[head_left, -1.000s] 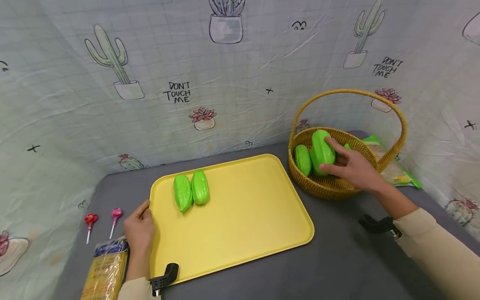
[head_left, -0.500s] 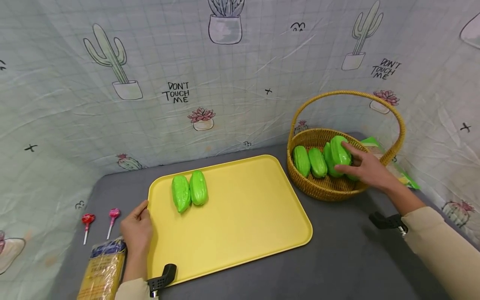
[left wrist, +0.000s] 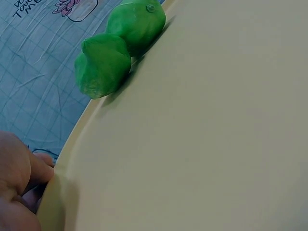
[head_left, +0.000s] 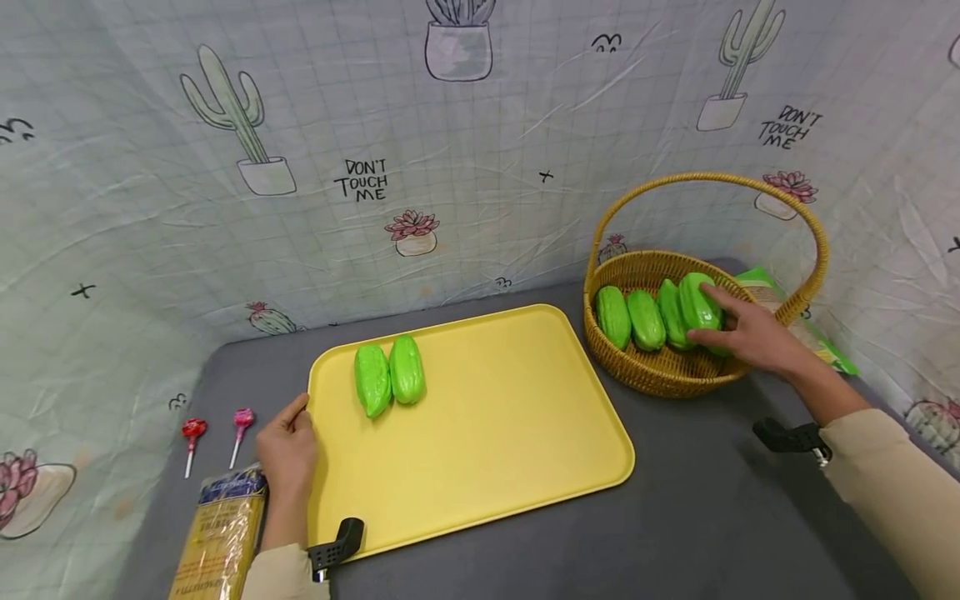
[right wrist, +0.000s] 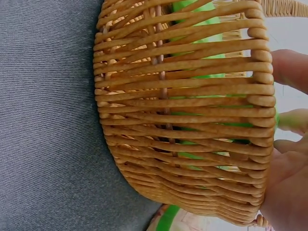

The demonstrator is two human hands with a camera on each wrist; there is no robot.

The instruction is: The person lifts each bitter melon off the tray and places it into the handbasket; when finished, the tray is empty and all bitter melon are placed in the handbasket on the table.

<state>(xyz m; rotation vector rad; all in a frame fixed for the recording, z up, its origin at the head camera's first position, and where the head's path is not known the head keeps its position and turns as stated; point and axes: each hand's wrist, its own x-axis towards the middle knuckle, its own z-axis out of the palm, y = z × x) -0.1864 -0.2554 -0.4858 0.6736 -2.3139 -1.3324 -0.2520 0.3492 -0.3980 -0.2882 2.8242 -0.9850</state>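
Observation:
My right hand (head_left: 752, 333) reaches into a wicker basket (head_left: 660, 382) at the right, thumb and fingers around a glossy green ridged fruit (head_left: 699, 302). More of these fruits (head_left: 646, 320) lie side by side to its left. In the right wrist view the basket's woven wall (right wrist: 192, 110) hides most of the fruit, with the fingers (right wrist: 291, 70) just beyond the rim. My left hand (head_left: 288, 446) pinches the left edge of a yellow tray (head_left: 495, 400). Two green fruits (head_left: 390, 371) rest together on the tray's upper left, seen end-on in the left wrist view (left wrist: 120, 48).
Left of the tray lie a red lollipop (head_left: 192, 429), a pink lollipop (head_left: 242, 418) and a pack of spaghetti (head_left: 221, 529). A green-edged packet (head_left: 828, 350) lies behind the basket. The basket's tall handle (head_left: 705, 177) arches above it; a printed cloth (head_left: 495, 242) hangs behind.
My right hand has shifted rightward inside the basket with its fruit, leaving the fruits to the left uncovered. The left hand stays at the tray's edge.

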